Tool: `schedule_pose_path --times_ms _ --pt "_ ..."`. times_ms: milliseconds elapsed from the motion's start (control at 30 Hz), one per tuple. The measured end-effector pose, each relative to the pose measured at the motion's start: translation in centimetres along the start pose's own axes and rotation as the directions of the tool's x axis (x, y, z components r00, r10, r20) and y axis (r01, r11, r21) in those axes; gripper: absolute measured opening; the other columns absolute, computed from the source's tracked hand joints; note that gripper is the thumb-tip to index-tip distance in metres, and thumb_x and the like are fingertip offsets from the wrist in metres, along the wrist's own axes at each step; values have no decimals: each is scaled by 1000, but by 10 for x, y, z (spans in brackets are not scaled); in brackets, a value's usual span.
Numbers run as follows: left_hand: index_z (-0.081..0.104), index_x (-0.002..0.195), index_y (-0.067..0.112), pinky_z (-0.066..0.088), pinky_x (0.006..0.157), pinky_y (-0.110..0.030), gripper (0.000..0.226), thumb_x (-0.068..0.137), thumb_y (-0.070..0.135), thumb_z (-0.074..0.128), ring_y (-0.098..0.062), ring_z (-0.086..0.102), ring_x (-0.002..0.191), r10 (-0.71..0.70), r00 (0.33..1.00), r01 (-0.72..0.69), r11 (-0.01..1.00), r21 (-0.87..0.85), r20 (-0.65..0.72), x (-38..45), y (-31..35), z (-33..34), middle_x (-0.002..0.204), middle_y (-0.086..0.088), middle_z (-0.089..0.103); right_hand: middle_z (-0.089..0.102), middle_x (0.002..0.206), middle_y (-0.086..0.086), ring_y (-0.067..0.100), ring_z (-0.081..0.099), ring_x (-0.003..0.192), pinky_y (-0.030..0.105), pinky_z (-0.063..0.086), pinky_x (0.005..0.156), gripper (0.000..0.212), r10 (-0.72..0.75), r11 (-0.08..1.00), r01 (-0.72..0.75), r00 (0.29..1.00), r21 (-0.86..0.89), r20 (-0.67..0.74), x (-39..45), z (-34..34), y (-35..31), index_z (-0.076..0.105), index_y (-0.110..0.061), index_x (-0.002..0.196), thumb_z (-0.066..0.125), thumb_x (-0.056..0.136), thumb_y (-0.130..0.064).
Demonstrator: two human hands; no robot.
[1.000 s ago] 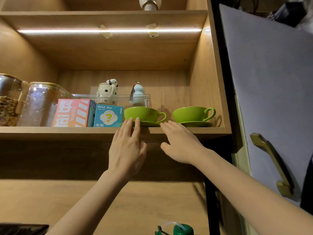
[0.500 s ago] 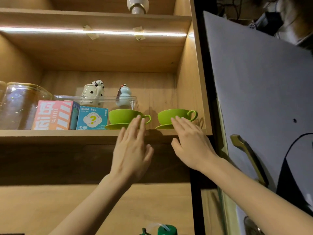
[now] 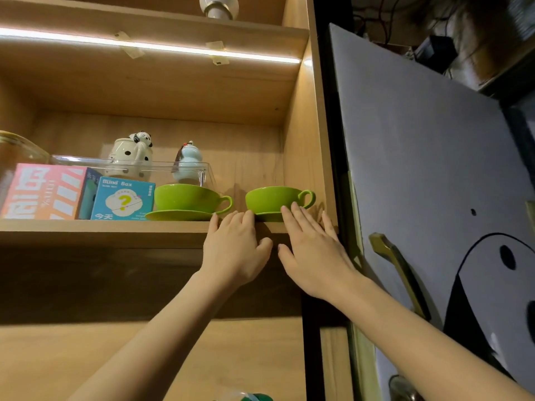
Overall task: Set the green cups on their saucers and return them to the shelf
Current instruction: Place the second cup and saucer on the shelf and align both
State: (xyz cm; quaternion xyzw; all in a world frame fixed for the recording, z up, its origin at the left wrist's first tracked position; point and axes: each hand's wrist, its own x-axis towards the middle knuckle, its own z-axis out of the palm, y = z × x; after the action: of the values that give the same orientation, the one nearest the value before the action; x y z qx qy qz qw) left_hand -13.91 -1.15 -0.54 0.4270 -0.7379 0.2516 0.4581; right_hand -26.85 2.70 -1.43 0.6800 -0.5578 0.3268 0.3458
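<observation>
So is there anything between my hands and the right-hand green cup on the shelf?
Nothing visible. Both open hands, left hand and right hand, are at the wooden shelf's front edge, and the right hand's fingers overlap the glossy green cup on its saucer in this view; whether they touch it is unclear.

Both bare forearms reach up and forward. The left hand (image 3: pixel 236 250) and right hand (image 3: pixel 314 253) lie side by side, palms away (thumbs nearly meeting), fingers (image 3: pixel 289 219) extended and empty.

1 head view, close, angled up at the shelf (image 3: pixel 115 227)
</observation>
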Motion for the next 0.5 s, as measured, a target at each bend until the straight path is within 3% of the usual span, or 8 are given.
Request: schedule_pose_path --times_ms 167,367,500 --pt "25 142 16 3 117 -38 70 78 44 28 -17 24 140 44 997 -47 998 -45 -56 -4 -7 3 148 -2 35 -7 158 3 16 -7 145 44 -11 117 65 7 999 -6 1000 -38 24 0 0 5 -8 -18 146 28 95 -36" --pt "28 141 23 4 117 -39 68 76 40 28 -15 34 133 72 992 -82 992 -92 -104 -5 -9 6 145 2 37 -9 158 3 16 -8 145 49 -12 116 65 7 993 1 997 -122 70 -1 -2 15 -11 -16 145 27 95 -34" --pt "26 142 26 2 117 -41 68 76 41 28 -14 30 136 89 992 -98 989 -108 -85 -4 -7 5 147 3 34 -10 158 2 15 -8 145 49 -13 116 66 24 991 -9 994 -134 111 0 -3 20 -13 -16 145 27 95 -34"
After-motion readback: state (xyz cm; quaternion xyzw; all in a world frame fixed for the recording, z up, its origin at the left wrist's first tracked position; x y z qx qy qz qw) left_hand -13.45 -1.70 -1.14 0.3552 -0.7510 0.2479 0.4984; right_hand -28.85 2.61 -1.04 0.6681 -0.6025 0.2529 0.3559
